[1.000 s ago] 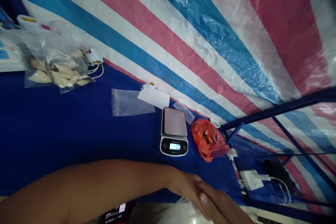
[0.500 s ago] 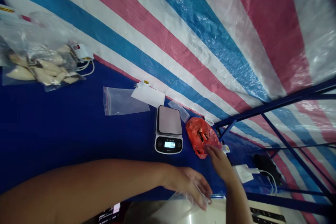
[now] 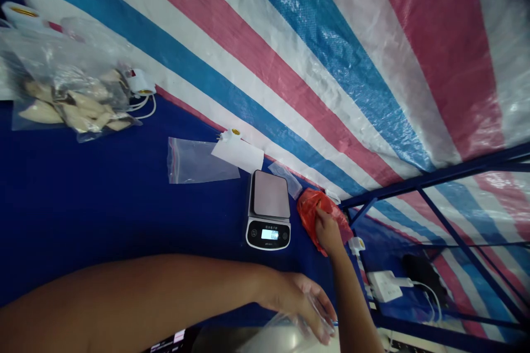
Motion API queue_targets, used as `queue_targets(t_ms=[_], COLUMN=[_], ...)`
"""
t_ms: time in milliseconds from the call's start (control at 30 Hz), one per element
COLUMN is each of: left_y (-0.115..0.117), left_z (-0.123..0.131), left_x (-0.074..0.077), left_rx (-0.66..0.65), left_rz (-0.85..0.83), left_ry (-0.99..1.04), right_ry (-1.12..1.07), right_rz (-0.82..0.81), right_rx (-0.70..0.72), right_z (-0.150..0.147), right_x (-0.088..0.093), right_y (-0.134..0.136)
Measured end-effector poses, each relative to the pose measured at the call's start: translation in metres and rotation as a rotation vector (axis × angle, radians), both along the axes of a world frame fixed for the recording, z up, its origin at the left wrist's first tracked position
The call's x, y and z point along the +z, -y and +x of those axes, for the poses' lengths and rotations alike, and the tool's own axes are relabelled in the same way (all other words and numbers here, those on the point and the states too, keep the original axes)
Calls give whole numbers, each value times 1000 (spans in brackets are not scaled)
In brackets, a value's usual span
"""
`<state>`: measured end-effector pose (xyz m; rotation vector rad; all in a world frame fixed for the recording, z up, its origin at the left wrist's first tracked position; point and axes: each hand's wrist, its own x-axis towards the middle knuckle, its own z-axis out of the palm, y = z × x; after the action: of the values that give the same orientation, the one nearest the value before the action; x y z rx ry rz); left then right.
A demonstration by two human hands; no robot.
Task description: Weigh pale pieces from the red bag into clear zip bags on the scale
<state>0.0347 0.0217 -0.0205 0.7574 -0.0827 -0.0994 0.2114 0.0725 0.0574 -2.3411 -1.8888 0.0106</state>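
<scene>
My left hand [image 3: 308, 303] is at the near table edge, its fingers curled around a clear plastic bag [image 3: 269, 333] that hangs down and blurs at the bottom of the view. My right hand [image 3: 327, 229] reaches into the mouth of a crumpled red plastic bag [image 3: 306, 212]; its fingertips are hidden by the red plastic, so I cannot see what they touch. Left of the red bag stands a small kitchen scale [image 3: 271, 193] with a bare weighing plate and a lit display, which seems to read 0.0.
A zip bag [image 3: 199, 162] and white paper [image 3: 240, 154] lie left of the scale. At the far left are bags of pale dried pieces [image 3: 85, 107] and white lamp sockets [image 3: 143, 83]. Right: a white power adapter [image 3: 385, 285] and blue metal frame [image 3: 455, 174]. A striped tarp [image 3: 256, 55] rises behind.
My right hand has moved forward and left, from the near edge of the red bag into its opening. The left hand keeps the clear bag in nearly the same place. The view has shifted slightly.
</scene>
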Motion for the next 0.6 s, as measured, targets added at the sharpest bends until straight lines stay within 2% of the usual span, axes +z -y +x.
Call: queue_targets(t_ms=[67, 167, 333, 400, 533, 600], left_y=[-1, -1, 0, -1, -1, -1], left_z=[1, 3, 2, 1, 1, 2], left_x=[0, 1, 5, 7, 4, 2], left_rx=[-2, -26, -23, -30, -36, -14], left_rz=[1, 3, -9, 1, 32, 26], left_ry=[-25, -75, -69, -70, -39, -8], right_ry=[35, 141, 401, 496, 671, 706], right_rz=[77, 322, 575, 561, 366, 336], right_rx=[36, 24, 17, -5, -30, -47], right_z=[-1, 7, 32, 38, 45, 47], right_x=[-8, -13, -2, 1, -3, -3], right_y=[-7, -10, 4, 13, 30, 35])
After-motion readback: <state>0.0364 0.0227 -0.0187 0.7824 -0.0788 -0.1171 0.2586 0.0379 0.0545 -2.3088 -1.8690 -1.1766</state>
